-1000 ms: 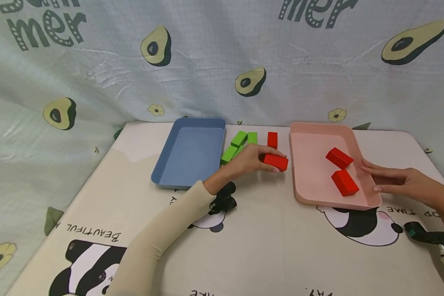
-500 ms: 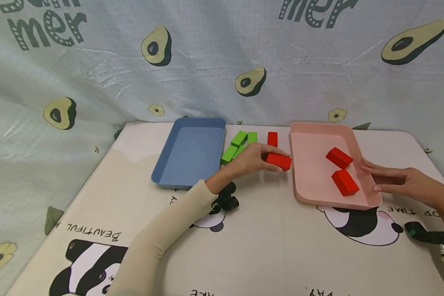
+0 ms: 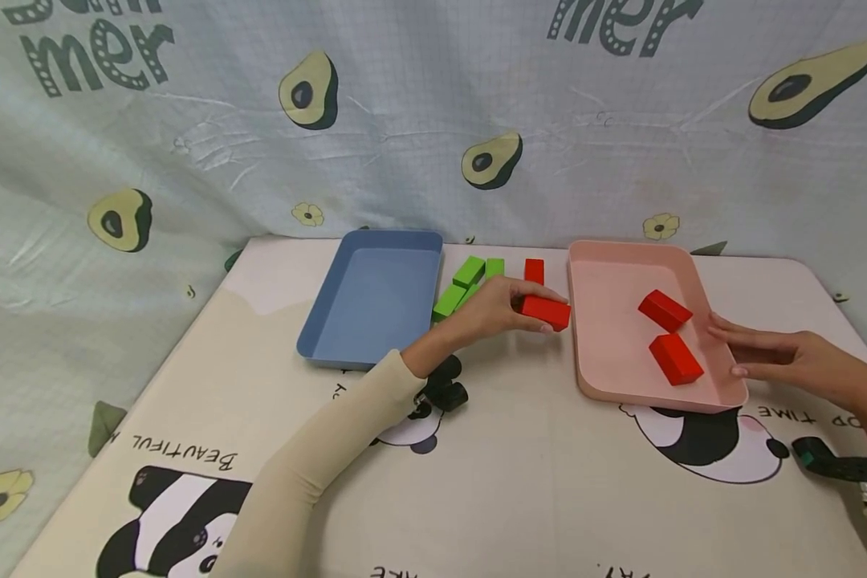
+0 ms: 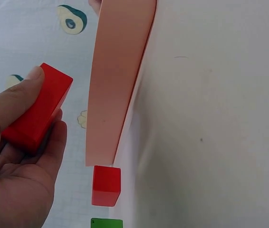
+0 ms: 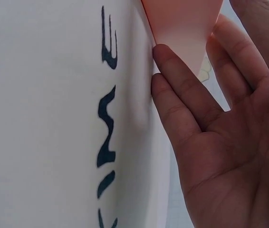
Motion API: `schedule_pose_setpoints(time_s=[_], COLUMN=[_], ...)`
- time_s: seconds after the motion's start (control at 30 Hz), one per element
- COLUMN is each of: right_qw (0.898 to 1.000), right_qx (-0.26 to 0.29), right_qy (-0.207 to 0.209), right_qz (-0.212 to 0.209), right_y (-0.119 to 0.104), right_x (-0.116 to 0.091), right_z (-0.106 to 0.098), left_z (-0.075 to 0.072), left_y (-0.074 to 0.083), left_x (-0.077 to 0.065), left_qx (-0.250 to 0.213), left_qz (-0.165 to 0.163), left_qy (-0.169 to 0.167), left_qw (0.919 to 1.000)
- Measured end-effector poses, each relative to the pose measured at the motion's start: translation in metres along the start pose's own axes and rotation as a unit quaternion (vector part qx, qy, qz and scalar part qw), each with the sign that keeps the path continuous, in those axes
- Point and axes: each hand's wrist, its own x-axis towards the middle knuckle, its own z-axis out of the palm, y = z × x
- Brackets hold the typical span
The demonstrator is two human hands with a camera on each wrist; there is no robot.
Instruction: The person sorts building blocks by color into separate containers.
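My left hand (image 3: 493, 309) grips a red block (image 3: 547, 312) by its sides, just left of the pink tray (image 3: 607, 353). In the left wrist view the thumb lies along the top of that red block (image 4: 44, 104), with the fingers curled under it. Inside the tray lie two more red blocks, one farther back (image 3: 665, 310) and one nearer (image 3: 676, 359). At the tray's right wall my right hand (image 3: 787, 353) touches the side with loosely extended fingers (image 5: 182, 88). Another red block (image 3: 534, 270) stands on the table behind my left hand.
Several green blocks (image 3: 469, 271) lie between the left hand and a blue tray (image 3: 307, 341) at the left, partly hidden by the hand. A patterned cloth (image 3: 405, 120) hangs behind the table. Black wrist devices (image 3: 831, 460) sit at both wrists.
My left hand has shifted slightly to the right with the red block, closer to the pink tray's left wall. My right hand stays at the tray's side.
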Motion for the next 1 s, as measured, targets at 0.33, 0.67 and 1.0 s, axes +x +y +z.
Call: schedule_pose_setpoints(time_s=[0.33, 0.67, 1.0], right_qw=[1.0, 1.0, 1.0], right_qx=[-0.003, -0.004, -0.004], right_qy=[0.0, -0.001, 0.008], right_qz=[-0.004, -0.003, -0.017], right_y=[0.001, 0.002, 0.004], right_x=[0.0, 0.0, -0.002], right_z=[0.0, -0.001, -0.001], left_z=[0.002, 0.005, 0.008], left_y=[0.001, 0.005, 0.008], left_x=[0.002, 0.008, 0.012], left_qx=[-0.009, -0.024, -0.029], left_qz=[0.003, 0.006, 0.022], left_qy=[0.001, -0.002, -0.003], left_qw=[1.0, 0.9997, 0.9993])
